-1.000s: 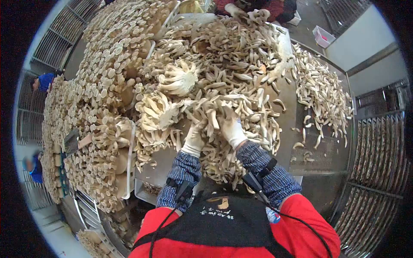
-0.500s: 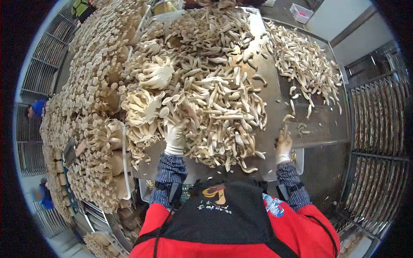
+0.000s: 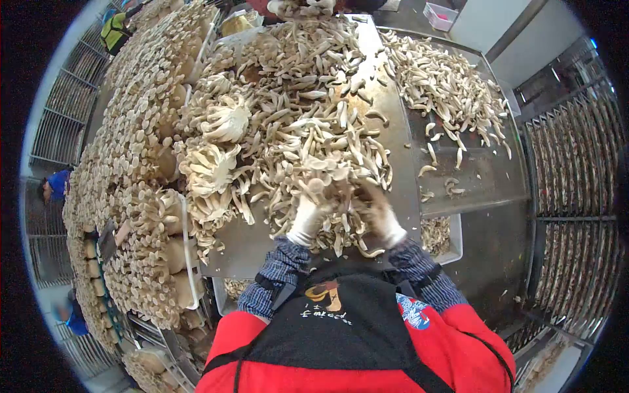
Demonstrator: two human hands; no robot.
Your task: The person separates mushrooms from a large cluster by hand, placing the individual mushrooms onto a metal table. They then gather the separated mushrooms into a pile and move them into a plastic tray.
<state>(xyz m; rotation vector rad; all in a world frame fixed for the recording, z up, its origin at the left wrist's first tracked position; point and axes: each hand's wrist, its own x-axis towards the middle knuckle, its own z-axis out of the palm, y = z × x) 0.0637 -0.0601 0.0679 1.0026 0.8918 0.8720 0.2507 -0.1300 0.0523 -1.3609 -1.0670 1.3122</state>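
Observation:
My left hand (image 3: 309, 219), in a white glove, is wrapped round the stems of a mushroom cluster (image 3: 321, 180) whose pale caps point up and to the right. Close to its right side, my right hand (image 3: 382, 216) wears a glove with darkened fingers. Motion smears those fingers, so what they hold, if anything, cannot be made out. Both hands are over the near edge of a pile of loose mushrooms (image 3: 295, 141) on the metal table (image 3: 406, 157). Two larger clusters, one of them a pale mushroom clump (image 3: 211, 169), lie left of the pile.
More loose mushrooms (image 3: 445, 85) lie on a second metal surface at the right. Crates of mushroom clusters (image 3: 137, 131) line the left. A white bin (image 3: 455, 239) stands below the table. Another person's gloved hands (image 3: 301, 8) show at the far edge. Racks (image 3: 573, 170) stand at right.
My left hand has moved right with a mushroom cluster, away from the large clumps. My right hand has come left from the table's right side to meet it. The view has shifted slightly.

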